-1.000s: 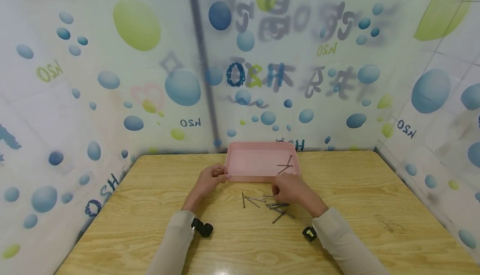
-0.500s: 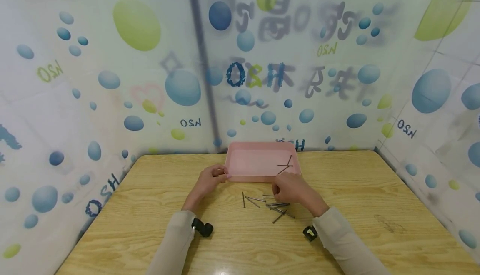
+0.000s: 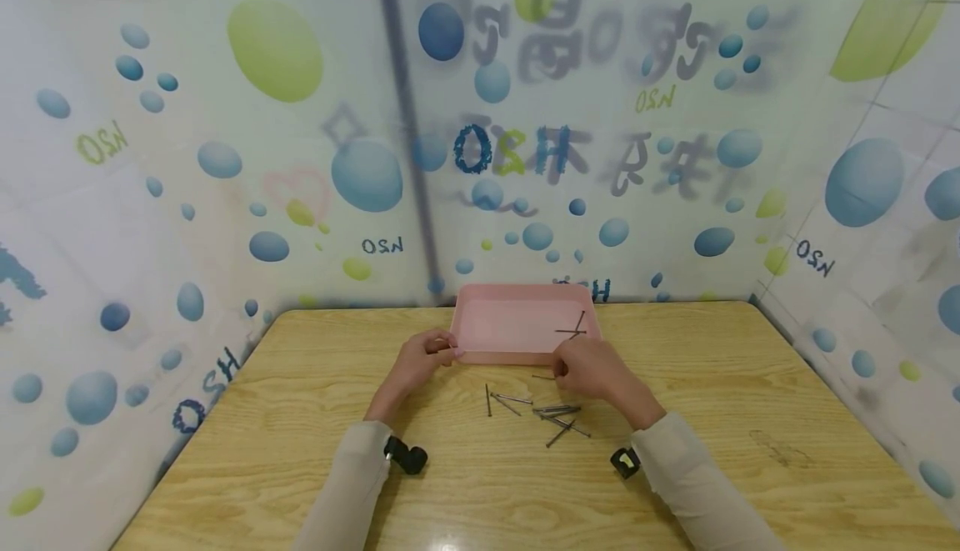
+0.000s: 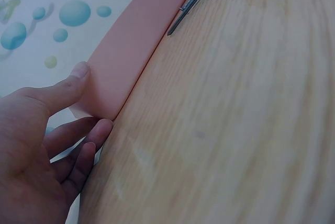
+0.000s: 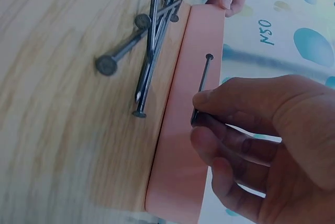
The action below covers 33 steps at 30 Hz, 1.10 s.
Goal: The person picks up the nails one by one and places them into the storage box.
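Observation:
A shallow pink tray [image 3: 502, 358] stands at the table's back edge, with several nails [image 3: 570, 332] lying in its right part. My left hand [image 3: 420, 361] holds the tray's front left corner, thumb [image 4: 78, 72] against the wall near the rim and fingers bent about the end. In front of the tray's right half, my right hand [image 3: 592, 370] pinches a single nail [image 5: 205, 75] between thumb and fingertips, its head sticking out to the left. More loose nails [image 3: 557, 410] lie on the table just below that hand, some crossing each other.
A smaller group of nails [image 3: 504, 403] lies left of the pile. Behind the wooden table [image 3: 300, 451] hangs a white sheet [image 3: 637, 217] printed with blue and green dots. Each wrist carries a small black camera [image 3: 406, 456].
My right hand has lifted the nail off the table and moved slightly up and right, towards the tray. The left hand has stayed at the tray's corner.

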Available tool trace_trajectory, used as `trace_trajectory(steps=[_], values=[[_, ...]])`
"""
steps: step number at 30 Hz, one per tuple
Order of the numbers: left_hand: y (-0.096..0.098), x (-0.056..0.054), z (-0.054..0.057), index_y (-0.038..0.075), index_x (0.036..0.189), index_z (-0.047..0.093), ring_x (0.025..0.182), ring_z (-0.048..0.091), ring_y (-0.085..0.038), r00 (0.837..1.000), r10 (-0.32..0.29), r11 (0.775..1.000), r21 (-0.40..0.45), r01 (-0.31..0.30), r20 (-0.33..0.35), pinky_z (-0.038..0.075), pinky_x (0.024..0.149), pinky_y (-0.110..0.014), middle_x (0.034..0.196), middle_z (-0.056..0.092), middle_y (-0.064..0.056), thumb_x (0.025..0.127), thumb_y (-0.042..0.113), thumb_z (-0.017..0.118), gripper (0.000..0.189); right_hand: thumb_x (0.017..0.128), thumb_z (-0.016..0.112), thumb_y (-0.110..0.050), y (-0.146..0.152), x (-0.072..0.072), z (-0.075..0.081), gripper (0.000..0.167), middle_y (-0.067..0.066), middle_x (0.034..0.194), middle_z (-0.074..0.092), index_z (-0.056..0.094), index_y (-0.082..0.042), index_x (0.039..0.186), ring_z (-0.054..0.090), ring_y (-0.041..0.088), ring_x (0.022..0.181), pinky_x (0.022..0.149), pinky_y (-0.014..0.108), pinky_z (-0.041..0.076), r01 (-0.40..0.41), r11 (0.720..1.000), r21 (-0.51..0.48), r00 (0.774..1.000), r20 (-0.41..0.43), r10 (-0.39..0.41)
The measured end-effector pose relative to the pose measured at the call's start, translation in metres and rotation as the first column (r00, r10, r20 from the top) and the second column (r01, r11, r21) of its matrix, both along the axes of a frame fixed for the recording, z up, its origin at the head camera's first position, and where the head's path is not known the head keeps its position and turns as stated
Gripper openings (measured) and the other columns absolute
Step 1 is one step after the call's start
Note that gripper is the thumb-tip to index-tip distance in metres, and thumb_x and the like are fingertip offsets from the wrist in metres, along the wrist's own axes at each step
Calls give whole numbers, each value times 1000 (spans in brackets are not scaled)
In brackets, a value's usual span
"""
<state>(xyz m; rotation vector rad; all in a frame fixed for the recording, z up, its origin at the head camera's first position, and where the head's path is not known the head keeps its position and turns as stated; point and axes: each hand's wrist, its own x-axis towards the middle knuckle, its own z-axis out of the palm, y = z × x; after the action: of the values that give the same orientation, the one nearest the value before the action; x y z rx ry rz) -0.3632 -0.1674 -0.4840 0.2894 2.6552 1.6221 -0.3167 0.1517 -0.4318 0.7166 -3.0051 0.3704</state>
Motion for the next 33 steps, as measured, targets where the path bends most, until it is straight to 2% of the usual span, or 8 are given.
trace_trajectory(steps=[11, 17, 20, 26, 33], values=[[1, 0, 0, 13, 103, 70, 82, 64, -17, 1000, 1, 1000, -3, -1, -1, 48, 76, -30, 90, 75, -4, 97, 20, 73, 10, 87, 76, -12, 10, -5, 4, 15, -7, 68, 58, 70, -17, 75, 49, 12, 62, 59, 30, 39, 31, 999, -17, 999, -44, -32], [1, 0, 1, 13, 104, 70, 84, 66, -17, 1000, 6, 1000, -6, -6, -5, 49, 78, -30, 99, 76, -5, 98, 20, 73, 10, 89, 78, -16, 16, -7, 7, 8, -5, 78, 71, 75, -16, 81, 58, 10, 66, 63, 34, 51, 40, 999, -13, 996, -74, -40], [1, 0, 1, 13, 104, 70, 84, 66, -17, 1000, 3, 1000, -4, -3, -6, 49, 78, -31, 96, 76, -5, 97, 20, 73, 10, 89, 79, -17, 19, -8, 7, 7, -4, 82, 73, 76, -16, 83, 61, 10, 69, 64, 37, 54, 53, 999, -9, 995, -85, -53], [1, 0, 0, 13, 104, 70, 84, 66, -18, 1000, -1, 1000, 3, 1, -4, 49, 78, -30, 96, 76, -5, 97, 21, 73, 11, 90, 78, -20, 24, -9, 10, 10, -4, 76, 69, 75, -15, 82, 56, 10, 64, 59, 32, 48, 84, 996, -4, 990, -118, -84], [0, 0, -1, 14, 104, 70, 84, 66, -18, 1000, -12, 1000, 8, 12, -6, 50, 79, -31, 95, 76, -5, 97, 21, 73, 11, 89, 74, -14, 31, -10, 14, 10, -3, 72, 66, 73, -14, 79, 53, 12, 63, 59, 32, 47, 122, 992, -40, 983, -135, -126]])
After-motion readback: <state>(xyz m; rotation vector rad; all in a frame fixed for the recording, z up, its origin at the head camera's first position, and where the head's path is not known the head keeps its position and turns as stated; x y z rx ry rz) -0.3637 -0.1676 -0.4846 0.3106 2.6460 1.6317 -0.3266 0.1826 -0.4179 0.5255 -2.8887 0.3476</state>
